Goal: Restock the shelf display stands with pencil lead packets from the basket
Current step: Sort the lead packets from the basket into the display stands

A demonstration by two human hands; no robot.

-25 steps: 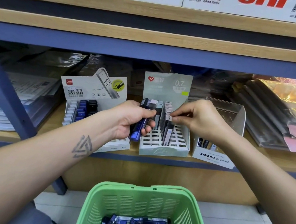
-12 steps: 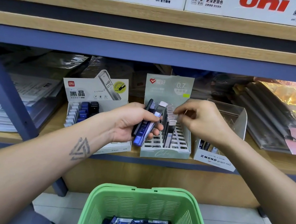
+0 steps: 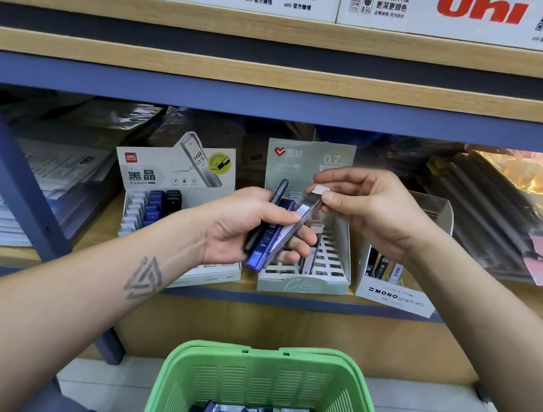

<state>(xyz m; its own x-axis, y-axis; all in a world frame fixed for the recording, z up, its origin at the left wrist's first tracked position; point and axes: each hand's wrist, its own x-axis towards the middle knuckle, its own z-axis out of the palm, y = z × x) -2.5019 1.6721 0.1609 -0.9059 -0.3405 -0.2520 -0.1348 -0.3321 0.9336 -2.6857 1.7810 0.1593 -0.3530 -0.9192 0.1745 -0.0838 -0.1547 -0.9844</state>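
Above the middle display stand [image 3: 301, 280], we hold a small fan of pencil lead packets [image 3: 267, 240] in our left hand [image 3: 243, 228], fingers curled round them, while our right hand [image 3: 366, 208] pinches the pale cap end of one grey packet [image 3: 298, 225] between thumb and forefinger. That packet lies slanted, its lower end among the others in the left hand. To do this well, we should draw it out along its length so the rest stay put, then turn it upright over a free slot on the stand's right side. Which slots are free is hard to tell behind our hands. More packets lie in the green basket [image 3: 270, 375], near and below the shelf [image 3: 493, 297].
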